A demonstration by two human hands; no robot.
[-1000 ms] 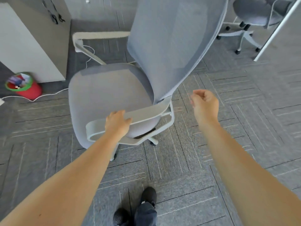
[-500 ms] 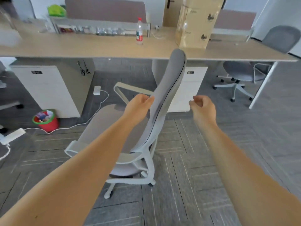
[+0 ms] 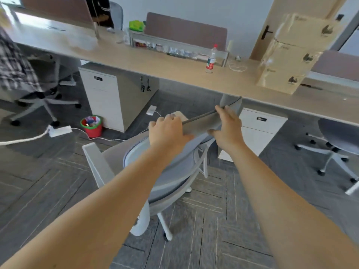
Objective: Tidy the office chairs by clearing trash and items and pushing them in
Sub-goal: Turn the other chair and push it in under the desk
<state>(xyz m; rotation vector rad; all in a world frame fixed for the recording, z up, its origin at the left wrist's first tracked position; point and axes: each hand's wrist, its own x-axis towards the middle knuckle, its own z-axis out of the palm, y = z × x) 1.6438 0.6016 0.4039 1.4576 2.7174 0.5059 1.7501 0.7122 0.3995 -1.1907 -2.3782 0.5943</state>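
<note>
A grey mesh office chair [image 3: 174, 171] with white frame and armrests stands in front of me, facing the long wooden desk [image 3: 174, 74]. My left hand [image 3: 167, 131] grips the top edge of its backrest, fingers curled over it. My right hand [image 3: 226, 125] holds the same top edge further right, thumb underneath and fingers laid over the rim. The backrest's upper end sits right at the desk's front edge. The seat is mostly hidden behind the backrest and my arms.
Under the desk stand two white drawer units [image 3: 103, 98] [image 3: 256, 131], a red bin with green rim [image 3: 91, 125] and a power strip with cables [image 3: 59, 131]. Further chairs stand at left [image 3: 42, 90] and right [image 3: 338, 144]. A bottle [image 3: 210, 59] and cardboard boxes [image 3: 291, 53] sit on the desk.
My left hand left the armrest and took the backrest top; my right hand, earlier free in the air, now holds the backrest too. The chair has turned and come closer to the desk.
</note>
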